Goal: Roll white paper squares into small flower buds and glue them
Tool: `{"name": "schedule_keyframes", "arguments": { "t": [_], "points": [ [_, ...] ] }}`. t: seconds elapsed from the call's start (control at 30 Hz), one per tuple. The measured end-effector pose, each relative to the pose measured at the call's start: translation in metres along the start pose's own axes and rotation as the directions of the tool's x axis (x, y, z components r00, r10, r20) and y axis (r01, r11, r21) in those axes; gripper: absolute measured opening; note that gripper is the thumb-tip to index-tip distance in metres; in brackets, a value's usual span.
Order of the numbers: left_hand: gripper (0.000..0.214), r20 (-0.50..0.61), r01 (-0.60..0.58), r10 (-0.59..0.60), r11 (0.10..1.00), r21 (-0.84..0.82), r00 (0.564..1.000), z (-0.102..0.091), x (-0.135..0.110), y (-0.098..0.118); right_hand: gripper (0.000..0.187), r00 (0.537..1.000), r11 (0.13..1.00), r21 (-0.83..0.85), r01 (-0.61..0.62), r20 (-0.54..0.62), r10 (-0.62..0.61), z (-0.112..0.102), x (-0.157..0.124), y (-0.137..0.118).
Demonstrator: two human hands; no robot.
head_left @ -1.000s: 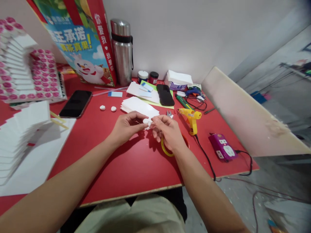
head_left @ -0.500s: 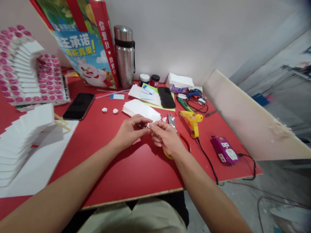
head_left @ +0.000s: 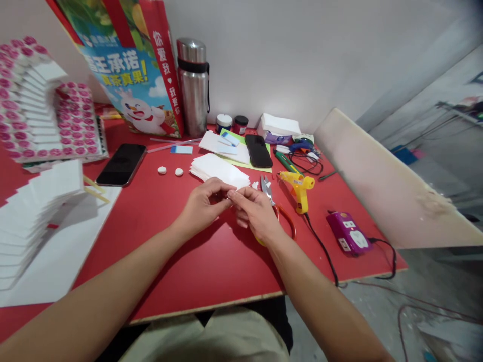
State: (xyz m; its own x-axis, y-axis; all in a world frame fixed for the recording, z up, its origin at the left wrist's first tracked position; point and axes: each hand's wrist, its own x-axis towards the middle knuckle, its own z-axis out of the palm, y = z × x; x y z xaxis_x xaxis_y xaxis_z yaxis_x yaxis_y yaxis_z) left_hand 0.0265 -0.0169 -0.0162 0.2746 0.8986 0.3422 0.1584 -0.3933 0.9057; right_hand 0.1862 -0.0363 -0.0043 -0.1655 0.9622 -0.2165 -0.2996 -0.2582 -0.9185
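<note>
Over the middle of the table, my left hand [head_left: 206, 203] and my right hand [head_left: 254, 208] meet at the fingertips. Both are closed in a pinch on a small white piece of paper, which the fingers hide almost wholly. Just beyond my left hand lies a stack of white paper strips [head_left: 219, 170]. Two small white rolled pieces [head_left: 178, 172] rest on the red surface to the left. Scissors [head_left: 266, 187] with orange-red handles lie partly under my right hand, among little white paper scraps [head_left: 255, 185].
A yellow glue gun [head_left: 300, 188] and a purple power socket [head_left: 349, 234] with cords stand to the right. Phones [head_left: 121, 164], a steel flask [head_left: 193, 90], a printed bag [head_left: 128, 70] and folded white card models [head_left: 41, 211] surround the red table [head_left: 196, 281].
My fingertips have closed in further over the white piece, so less of it shows. Both hands otherwise stay in nearly the same place.
</note>
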Motion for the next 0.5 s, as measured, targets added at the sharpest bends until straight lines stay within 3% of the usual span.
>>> {"name": "schedule_keyframes", "arguments": {
  "t": [0.13, 0.3, 0.5],
  "points": [
    [0.011, -0.035, -0.066, 0.068, 0.997, 0.045, 0.997, -0.0007, 0.0002, -0.0022, 0.047, 1.000, 1.000, -0.020, 0.014, 0.025, -0.013, -0.0011, 0.0009, 0.0009],
    [0.020, -0.060, -0.039, 0.036, 0.998, -0.051, 0.998, -0.0012, 0.0003, -0.0084, 0.054, 0.999, 0.999, -0.003, -0.035, 0.002, 0.035, -0.0021, 0.0003, -0.0020],
    [0.021, -0.023, -0.020, 0.019, 0.998, -0.057, 1.000, -0.0005, 0.0001, -0.0079, 0.047, 0.998, 0.998, 0.042, -0.042, 0.042, 0.040, -0.0029, -0.0004, -0.0009]
  ]
}}
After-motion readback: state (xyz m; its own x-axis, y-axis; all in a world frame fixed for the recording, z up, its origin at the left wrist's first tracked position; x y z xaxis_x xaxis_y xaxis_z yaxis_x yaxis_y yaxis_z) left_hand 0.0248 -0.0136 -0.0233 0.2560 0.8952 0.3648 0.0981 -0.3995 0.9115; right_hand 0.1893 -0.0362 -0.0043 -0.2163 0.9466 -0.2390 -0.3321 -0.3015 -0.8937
